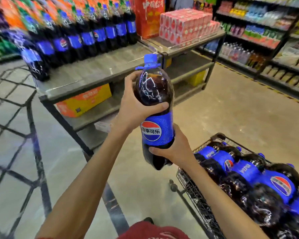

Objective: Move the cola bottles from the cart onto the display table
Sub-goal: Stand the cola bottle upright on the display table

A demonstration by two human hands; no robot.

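Right hand [178,150] grips cola bottle [155,131] base; left hand [133,107], shoulder.

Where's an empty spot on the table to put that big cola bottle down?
The display table has a bare grey strip along its front edge, bordered behind by the row of cola bottles. It runs to the right corner, near the pink cartons. The back is crowded, and the cart is packed with bottles.
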